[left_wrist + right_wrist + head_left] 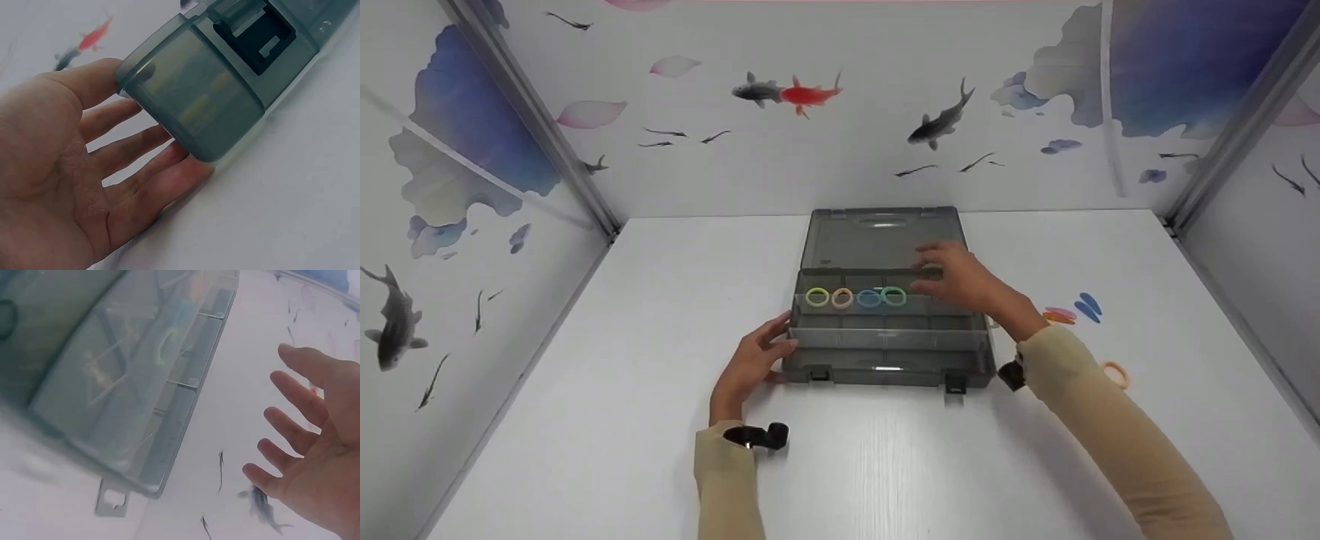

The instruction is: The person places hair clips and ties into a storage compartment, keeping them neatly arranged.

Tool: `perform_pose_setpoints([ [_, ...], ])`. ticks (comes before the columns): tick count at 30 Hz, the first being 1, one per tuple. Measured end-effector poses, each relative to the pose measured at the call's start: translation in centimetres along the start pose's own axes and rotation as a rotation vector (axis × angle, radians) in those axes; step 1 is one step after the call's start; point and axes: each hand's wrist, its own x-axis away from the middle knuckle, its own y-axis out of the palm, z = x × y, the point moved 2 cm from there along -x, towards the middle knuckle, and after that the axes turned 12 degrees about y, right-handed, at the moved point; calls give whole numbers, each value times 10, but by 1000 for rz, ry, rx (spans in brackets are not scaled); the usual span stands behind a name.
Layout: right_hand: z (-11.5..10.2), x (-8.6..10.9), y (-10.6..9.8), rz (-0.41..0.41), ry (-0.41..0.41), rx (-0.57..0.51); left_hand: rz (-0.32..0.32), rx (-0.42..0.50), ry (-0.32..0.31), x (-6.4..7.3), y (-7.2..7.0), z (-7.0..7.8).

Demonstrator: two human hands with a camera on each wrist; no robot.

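Nearest the camera, tan sleeves are being shown, a black device being worn at the cuff. Beyond them, on the white table, a grey translucent case is being steadied, its lid being folded open towards the printed wall. Four rings are being contained in its rear part — a yellow ring, a pale orange ring, a blue ring and a green ring — and are being lined up from left to right.

By the left hand the case's left end is being gripped: the thumb is being set at the rim, the fingers being spread against the outer wall. Above the case's right part the right hand is being held, its fingers being spread apart; in its wrist view a gap is being shown between fingertips and case.

Only from the head are blue pieces, a pink piece, an orange piece and a peach ring being seen, right of the case. From the left wrist a dark latch is being shown close up — yellow and orange patches being blurred through the plastic.
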Motion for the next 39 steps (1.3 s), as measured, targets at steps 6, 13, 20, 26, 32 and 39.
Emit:
perform_pose_setpoints([
  [6,14,32,-1,18,5,-88,-2,-11,0,0,2,0],
  [13,33,70,-1,99,-20,-137,-6,-17,-1,-1,1,0],
  [20,55,93,-4,143,61,-183,7,-13,-17,-1,0,0],
  [26,80,109,-13,144,101,-147,5,-17,-6,-1,1,2],
  [32,110,127,-22,141,66,-174,4,-27,2,0,1,2],
  [39,143,146,-31,151,80,-144,6,-30,2,-1,1,0],
])
